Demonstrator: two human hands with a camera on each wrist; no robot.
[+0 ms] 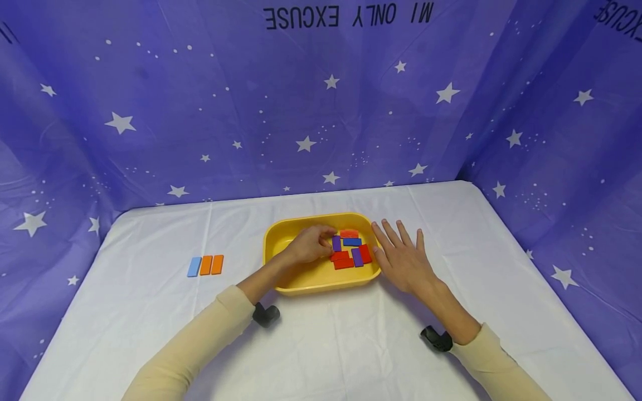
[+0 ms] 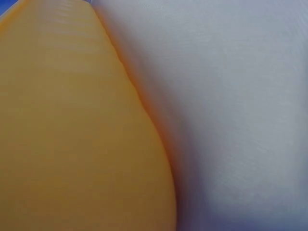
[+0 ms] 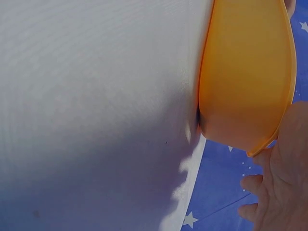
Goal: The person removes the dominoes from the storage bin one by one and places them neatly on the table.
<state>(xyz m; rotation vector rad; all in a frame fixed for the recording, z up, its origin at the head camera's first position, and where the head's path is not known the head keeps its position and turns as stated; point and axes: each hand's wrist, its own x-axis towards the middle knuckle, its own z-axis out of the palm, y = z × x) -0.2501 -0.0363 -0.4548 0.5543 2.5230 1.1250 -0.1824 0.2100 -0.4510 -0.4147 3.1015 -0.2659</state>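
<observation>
A yellow tray [image 1: 311, 287] sits mid-table with several flat blocks at its right end. My left hand [image 1: 307, 245] reaches inside, curved fingers and thumb beside a purple block [image 1: 336, 243]; whether they pinch it I cannot tell. Close by lie a blue block [image 1: 352, 242], an orange-red block [image 1: 349, 234], a red block [image 1: 344, 263] and another purple block [image 1: 357, 257]. Fingers spread, my right hand [image 1: 406, 264] touches the tray's right rim. In the right wrist view, that hand [image 3: 288, 178] is against the tray wall [image 3: 250, 86]. The left wrist view shows no hand.
Left of the tray, a light blue block [image 1: 194, 267] and two orange blocks, one of them this block [image 1: 217, 264], lie in a row on the white tablecloth [image 1: 351, 345]. Blue-purple star curtains [image 1: 281, 111] hang behind and beside the table.
</observation>
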